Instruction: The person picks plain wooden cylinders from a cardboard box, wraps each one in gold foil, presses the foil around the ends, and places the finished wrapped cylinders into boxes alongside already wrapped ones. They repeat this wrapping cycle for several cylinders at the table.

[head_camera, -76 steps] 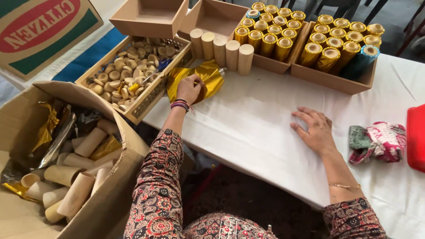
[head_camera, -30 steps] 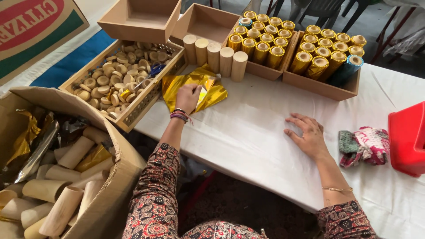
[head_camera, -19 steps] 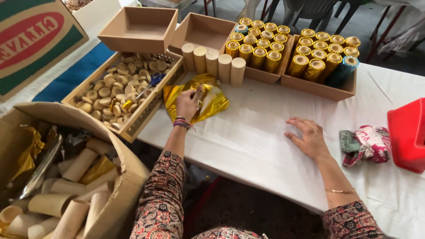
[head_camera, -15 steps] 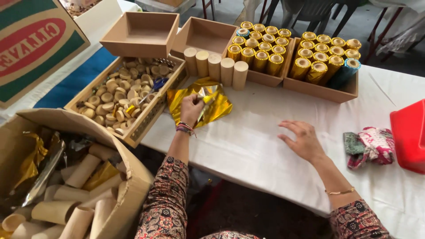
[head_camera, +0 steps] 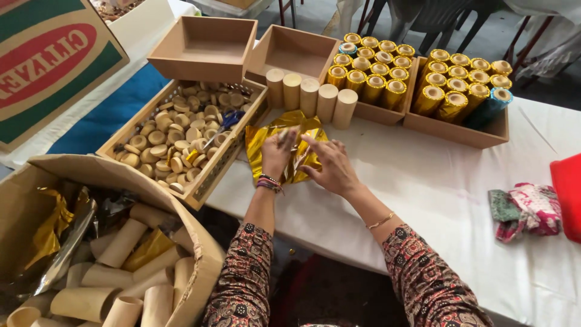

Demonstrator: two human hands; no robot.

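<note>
Gold foil sheets (head_camera: 261, 140), shiny, crinkled, lie in a loose pile on the white cloth-covered surface (head_camera: 436, 200), just below a row of plain cardboard tubes (head_camera: 310, 95) standing upright. Both hands are on the pile: left hand (head_camera: 278, 154) rests flat on the foil w/ fingers spread toward the top edge; right hand (head_camera: 330, 165) is beside it, index finger extended, fingertips touching the foil's right part. Can't tell whether either hand pinches a sheet.

Left of the foil, a shallow wooden tray (head_camera: 209, 180) holds small round cardboard discs (head_camera: 160, 149), matte tan. Behind the tubes, cardboard trays (head_camera: 466, 132) hold foil-wrapped gold tubes (head_camera: 460, 82), packed upright. Big brown cardboard box (head_camera: 200, 242) at lower left holds bare tubes & foil scraps. Folded patterned cloth (head_camera: 525, 209) lies well to the right.
</note>
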